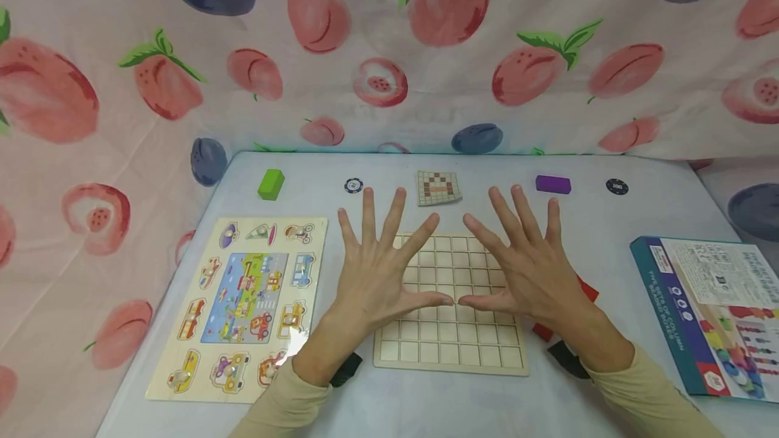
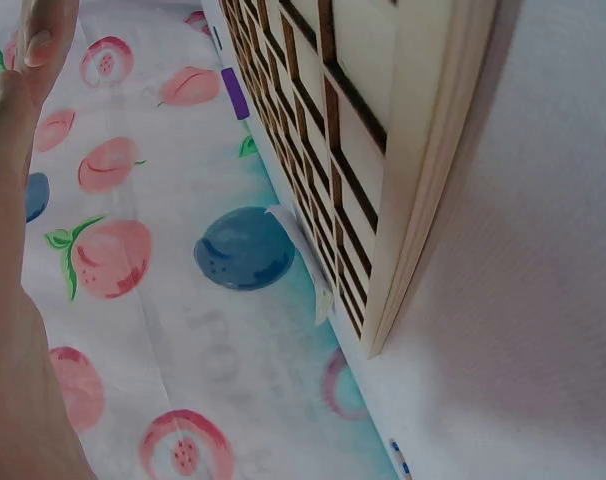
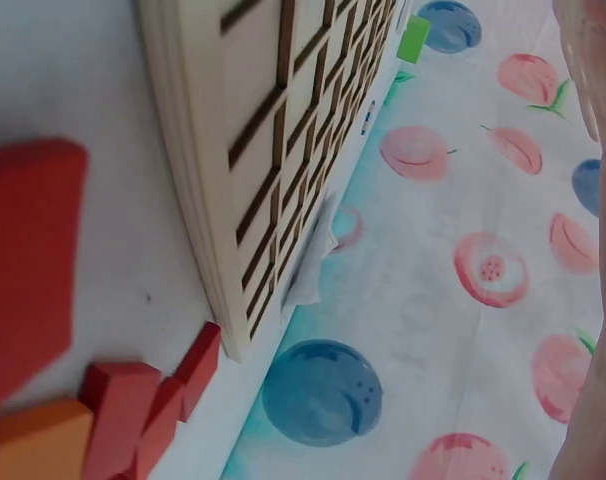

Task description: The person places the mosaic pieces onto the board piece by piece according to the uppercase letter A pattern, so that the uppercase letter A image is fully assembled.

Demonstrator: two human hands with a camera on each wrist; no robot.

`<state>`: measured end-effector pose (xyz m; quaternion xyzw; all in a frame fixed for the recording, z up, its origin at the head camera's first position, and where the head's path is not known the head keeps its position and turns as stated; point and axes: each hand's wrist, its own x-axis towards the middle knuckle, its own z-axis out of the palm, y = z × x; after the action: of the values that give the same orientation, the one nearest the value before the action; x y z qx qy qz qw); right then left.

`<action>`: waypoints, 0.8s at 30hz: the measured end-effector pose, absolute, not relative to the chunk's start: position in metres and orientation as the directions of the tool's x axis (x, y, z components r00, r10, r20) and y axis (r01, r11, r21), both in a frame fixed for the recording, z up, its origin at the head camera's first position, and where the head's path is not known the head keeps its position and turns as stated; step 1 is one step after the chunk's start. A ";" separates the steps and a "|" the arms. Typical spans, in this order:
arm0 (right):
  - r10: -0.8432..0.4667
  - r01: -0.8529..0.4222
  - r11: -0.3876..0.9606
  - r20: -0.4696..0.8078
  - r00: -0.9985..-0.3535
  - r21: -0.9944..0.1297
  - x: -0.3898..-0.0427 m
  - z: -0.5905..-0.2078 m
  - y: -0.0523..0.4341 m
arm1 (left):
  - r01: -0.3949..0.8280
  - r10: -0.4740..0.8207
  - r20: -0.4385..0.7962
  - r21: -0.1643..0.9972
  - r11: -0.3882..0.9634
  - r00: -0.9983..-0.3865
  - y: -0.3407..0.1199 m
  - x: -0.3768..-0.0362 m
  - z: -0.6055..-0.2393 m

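Note:
Both hands hover over a square wooden grid board [image 1: 450, 357] with the fingers spread wide and straight. My left hand [image 1: 377, 269] is above the board's left side, and my right hand [image 1: 532, 272] is above its right side. The two thumb tips nearly meet over the middle of the grid. Neither hand holds anything. Red blocks [image 1: 587, 288] lie partly hidden under the right hand and wrist; the right wrist view shows several red blocks [image 3: 118, 415] and an orange block [image 3: 38, 440] beside the board's edge.
Left of the board lies a wooden vehicle puzzle [image 1: 159, 384]. At the right is a blue-edged box [image 1: 666, 330]. Along the back are a green block [image 1: 270, 184], a white-blue chip [image 1: 353, 185], a pixel-pattern card [image 1: 438, 188], a purple block [image 1: 553, 184] and a black chip [image 1: 617, 186].

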<state>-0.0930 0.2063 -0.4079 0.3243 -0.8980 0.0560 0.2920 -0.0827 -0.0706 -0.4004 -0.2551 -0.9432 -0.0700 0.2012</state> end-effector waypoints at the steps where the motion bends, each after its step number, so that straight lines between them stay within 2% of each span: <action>1: -0.549 -0.616 0.783 0.560 -0.621 0.084 -0.093 -0.408 0.206 | 0.508 0.455 0.407 0.027 0.861 -0.792 -0.071 -0.083 -0.401; 5: -0.539 -0.613 0.790 0.511 -0.670 0.030 -0.090 -0.406 0.212 | 0.511 0.468 0.337 0.047 0.858 -0.817 -0.075 -0.081 -0.402; 12: -0.441 -0.522 0.833 0.350 -0.826 -0.184 -0.088 -0.402 0.252 | 0.502 0.505 0.036 0.189 0.844 -0.862 -0.098 -0.078 -0.416; 16: -0.379 -0.433 0.863 0.234 -0.895 -0.259 -0.090 -0.408 0.267 | 0.469 0.500 -0.072 0.253 0.846 -0.863 -0.112 -0.077 -0.422; 20: -0.343 -0.356 0.902 0.093 -0.935 -0.245 -0.091 -0.416 0.271 | 0.451 0.506 -0.131 0.306 0.838 -0.852 -0.121 -0.074 -0.425; 24: -0.315 -0.312 0.922 0.027 -0.949 -0.227 -0.091 -0.423 0.271 | 0.448 0.518 -0.161 0.330 0.831 -0.840 -0.123 -0.074 -0.427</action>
<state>-0.0907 0.2712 -0.4225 0.1599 -0.9804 0.1150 -0.0048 -0.0742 -0.1233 -0.4267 -0.2545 -0.9488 -0.1412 -0.1228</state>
